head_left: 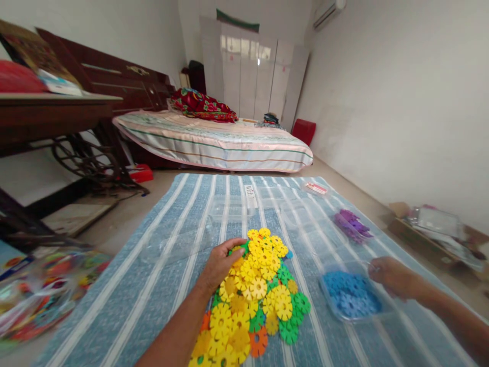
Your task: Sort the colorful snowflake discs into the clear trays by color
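A heap of yellow, green and orange snowflake-shaped plastic discs (260,295) lies on a blue and white striped mat (179,214). My left hand (221,262) rests on the heap's upper left edge with its fingers curled over a few discs. To the right, a clear plastic bag (349,295) holds blue discs. My right hand (389,275) pinches the right edge of that bag, fingers closed. A small pile of purple discs (351,224) sits further back on the mat.
A bag of mixed coloured pieces (46,295) lies at the left edge, blurred. A dark sewing-machine table (57,122) stands at left, a bed (214,142) behind the mat, a cardboard box (435,234) at right, a white wardrobe (252,71) at the back.
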`<state>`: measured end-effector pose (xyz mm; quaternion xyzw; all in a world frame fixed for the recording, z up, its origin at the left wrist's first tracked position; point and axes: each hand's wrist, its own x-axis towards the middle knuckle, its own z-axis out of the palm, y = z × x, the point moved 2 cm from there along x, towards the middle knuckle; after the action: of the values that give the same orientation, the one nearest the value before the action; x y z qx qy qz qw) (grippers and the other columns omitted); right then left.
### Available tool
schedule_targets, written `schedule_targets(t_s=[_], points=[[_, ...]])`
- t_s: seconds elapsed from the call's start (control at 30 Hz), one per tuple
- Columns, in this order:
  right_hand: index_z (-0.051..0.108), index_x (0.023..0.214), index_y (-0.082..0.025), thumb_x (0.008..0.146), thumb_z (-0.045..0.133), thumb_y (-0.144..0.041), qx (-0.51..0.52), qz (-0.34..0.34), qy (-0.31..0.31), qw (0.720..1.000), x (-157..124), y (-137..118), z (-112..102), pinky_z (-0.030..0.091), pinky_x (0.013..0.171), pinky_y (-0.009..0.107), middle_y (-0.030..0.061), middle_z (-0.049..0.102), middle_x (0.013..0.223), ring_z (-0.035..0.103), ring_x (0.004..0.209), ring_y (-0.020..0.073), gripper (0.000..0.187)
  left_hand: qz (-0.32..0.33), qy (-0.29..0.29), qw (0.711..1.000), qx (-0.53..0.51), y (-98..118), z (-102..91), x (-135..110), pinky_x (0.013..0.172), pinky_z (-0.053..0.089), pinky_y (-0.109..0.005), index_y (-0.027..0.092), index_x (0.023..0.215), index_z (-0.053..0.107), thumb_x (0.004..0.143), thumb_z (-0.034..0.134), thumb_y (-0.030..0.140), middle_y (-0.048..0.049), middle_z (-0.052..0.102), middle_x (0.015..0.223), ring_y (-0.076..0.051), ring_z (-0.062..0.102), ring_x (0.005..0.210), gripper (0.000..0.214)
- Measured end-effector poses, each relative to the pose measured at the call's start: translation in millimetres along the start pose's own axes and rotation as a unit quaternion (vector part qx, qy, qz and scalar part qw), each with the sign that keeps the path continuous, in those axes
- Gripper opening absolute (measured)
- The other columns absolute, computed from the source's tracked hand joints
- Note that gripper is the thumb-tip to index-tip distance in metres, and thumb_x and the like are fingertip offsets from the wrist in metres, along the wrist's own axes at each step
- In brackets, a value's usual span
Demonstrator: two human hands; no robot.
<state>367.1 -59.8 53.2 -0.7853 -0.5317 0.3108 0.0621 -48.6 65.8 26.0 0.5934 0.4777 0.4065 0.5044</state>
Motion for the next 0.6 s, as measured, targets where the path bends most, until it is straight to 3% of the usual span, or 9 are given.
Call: schedule_targets(t_s=[0.1, 0.2, 0.27, 0.33, 0.47, 0.6], points=[[0.049, 0.064, -0.02, 0.077, 0.04, -0.022, -0.024, -0.014, 0.019, 0.999, -14, -35, -9, 0.025, 0.032, 0.021, -0.0037, 0.04, 0.035, 0.035, 0.028, 0.0102, 0.016, 0.001, 0.004, 1.0, 0.003, -1, 0.0, -1, 0.08, 0.048, -0.034, 0.017, 0.097, 0.069, 0.063, 0.065, 0.045, -0.0054, 0.071, 0.09, -0.025, 0.064, 0.088, 0.044], [0.048, 0.058, -0.019, 0.072, 0.044, -0.016, -0.1, -0.046, 0.063, 0.992, -22, -87, -27, 0.028, 0.038, 0.021, -0.0019, 0.044, 0.042, 0.043, 0.036, 0.0105, 0.015, -0.005, -0.002, 1.0, -0.002, -2, 0.7, -2, 0.08, 0.048, -0.034, 0.017, 0.098, 0.068, 0.064, 0.064, 0.045, -0.005, 0.071, 0.087, -0.025, 0.064, 0.088, 0.045], [0.049, 0.054, -0.017, 0.069, 0.047, -0.013, -0.193, -0.121, 0.106, 0.968, -25, -126, -38, 0.03, 0.045, 0.022, 0.0025, 0.052, 0.051, 0.051, 0.048, 0.0122, 0.016, -0.008, -0.01, 1.0, -0.005, -1, 1.3, -2, 0.079, 0.048, -0.034, 0.016, 0.099, 0.068, 0.066, 0.063, 0.047, -0.0049, 0.071, 0.087, -0.025, 0.063, 0.089, 0.045], [0.055, 0.058, -0.016, 0.069, 0.048, -0.014, -0.279, -0.154, 0.138, 0.938, -28, -166, -42, 0.033, 0.051, 0.023, 0.0067, 0.06, 0.062, 0.057, 0.06, 0.0158, 0.013, -0.009, -0.017, 1.0, -0.004, 0, 1.9, -2, 0.08, 0.048, -0.033, 0.016, 0.099, 0.068, 0.069, 0.061, 0.048, -0.0049, 0.071, 0.087, -0.025, 0.063, 0.091, 0.045], [0.063, 0.083, -0.013, 0.077, 0.043, -0.019, -0.389, -0.158, 0.205, 0.884, -41, -240, -29, 0.04, 0.057, 0.027, 0.0146, 0.066, 0.079, 0.064, 0.071, 0.0221, 0.022, -0.006, -0.024, 0.999, -0.024, 5, 2.6, -6, 0.083, 0.047, -0.033, 0.015, 0.099, 0.067, 0.072, 0.058, 0.052, -0.0059, 0.071, 0.093, -0.025, 0.062, 0.095, 0.047], [0.061, 0.094, -0.01, 0.081, 0.047, -0.016, -0.436, -0.227, 0.238, 0.838, -54, -291, -1, 0.045, 0.062, 0.027, 0.0158, 0.067, 0.076, 0.065, 0.072, 0.0211, 0.02, 0.012, -0.014, 0.998, -0.053, 10, 1.4, -9, 0.092, 0.044, -0.037, 0.014, 0.099, 0.067, 0.075, 0.052, 0.056, -0.0068, 0.069, 0.103, -0.026, 0.059, 0.102, 0.051]])
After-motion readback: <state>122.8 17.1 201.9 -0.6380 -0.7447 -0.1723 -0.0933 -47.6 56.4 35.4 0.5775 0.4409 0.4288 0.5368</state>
